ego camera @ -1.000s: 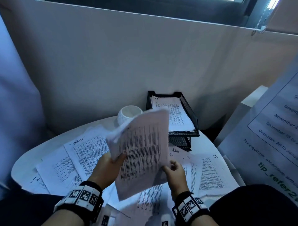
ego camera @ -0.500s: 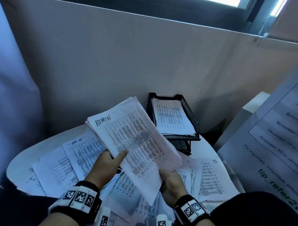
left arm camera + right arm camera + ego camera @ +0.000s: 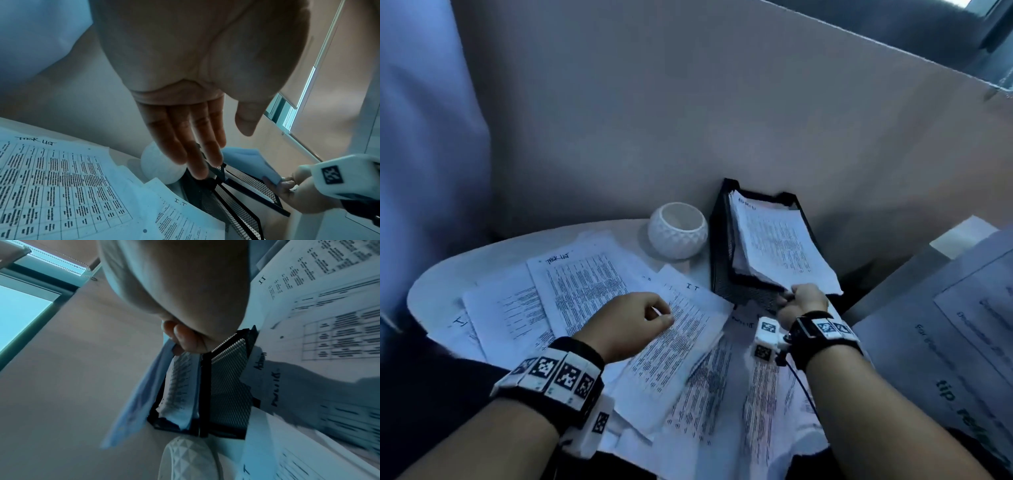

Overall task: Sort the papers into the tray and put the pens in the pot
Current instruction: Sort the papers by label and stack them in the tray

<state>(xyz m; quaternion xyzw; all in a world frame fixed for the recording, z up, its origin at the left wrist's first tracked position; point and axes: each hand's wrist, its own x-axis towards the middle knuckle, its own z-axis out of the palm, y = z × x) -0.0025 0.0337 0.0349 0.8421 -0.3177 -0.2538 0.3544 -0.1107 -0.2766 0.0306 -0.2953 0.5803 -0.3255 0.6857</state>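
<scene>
A black mesh tray [image 3: 720, 246] stands at the back right of the round white table. A stack of printed papers [image 3: 777, 243] lies in its top tier. My right hand [image 3: 792, 293] pinches the stack's near edge; the right wrist view shows the fingers [image 3: 185, 340] curled on the sheets [image 3: 180, 386] by the tray [image 3: 228, 386]. My left hand [image 3: 661, 313] hovers over the loose papers [image 3: 585, 291], relaxed and holding nothing, its fingers [image 3: 191, 146] nearly straight. The white faceted pot [image 3: 677, 229] stands left of the tray. I see no pens.
Several printed sheets, marked "Task list" [image 3: 558, 259] and "IT" [image 3: 692, 287], cover the table [image 3: 434, 291]. A beige partition [image 3: 722, 120] closes the back. A large printed notice [image 3: 962, 335] leans at the right. Blue fabric [image 3: 421, 137] hangs at the left.
Both hands held the stack marked ADMIN above the table. It now lies in the tray's top tier, held only by my right hand. My left hand let go and dropped over the loose papers.
</scene>
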